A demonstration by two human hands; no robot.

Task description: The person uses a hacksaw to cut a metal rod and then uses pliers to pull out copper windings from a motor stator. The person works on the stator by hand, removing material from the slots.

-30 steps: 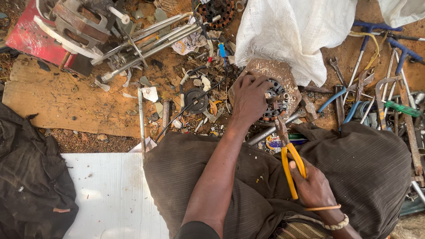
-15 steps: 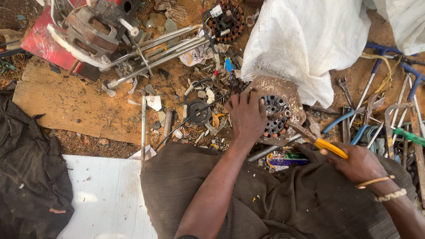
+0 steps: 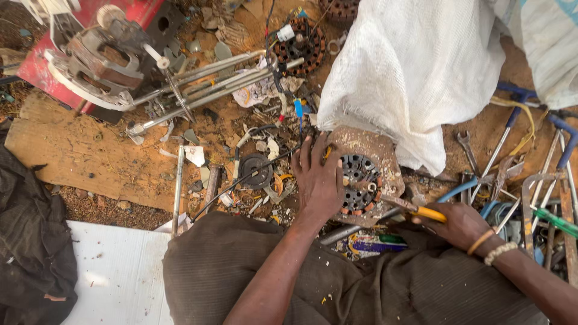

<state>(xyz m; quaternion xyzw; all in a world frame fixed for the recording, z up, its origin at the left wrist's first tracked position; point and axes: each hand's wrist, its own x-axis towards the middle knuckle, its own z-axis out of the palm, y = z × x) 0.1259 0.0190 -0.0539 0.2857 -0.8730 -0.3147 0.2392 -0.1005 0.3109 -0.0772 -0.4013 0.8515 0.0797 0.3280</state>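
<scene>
The ground (image 3: 481, 129) is showing as bare reddish-brown earth, littered with scraps and small debris. Daylight is falling evenly, with soft shadows. A weathered wooden board (image 3: 72, 156) is lying flat well to the left of the point of grip. A white sheet panel (image 3: 114, 277) is lying below and left of it, beside a dark cloth bundle (image 3: 30, 253) at the left edge. A red metal machine part (image 3: 102, 48) with chrome rods (image 3: 211, 84) is sitting far up and left. A white woven sack (image 3: 415, 66) is lying just above the grip. Loose spanners and blue-handled tools (image 3: 530, 174) are lying to the right.
</scene>
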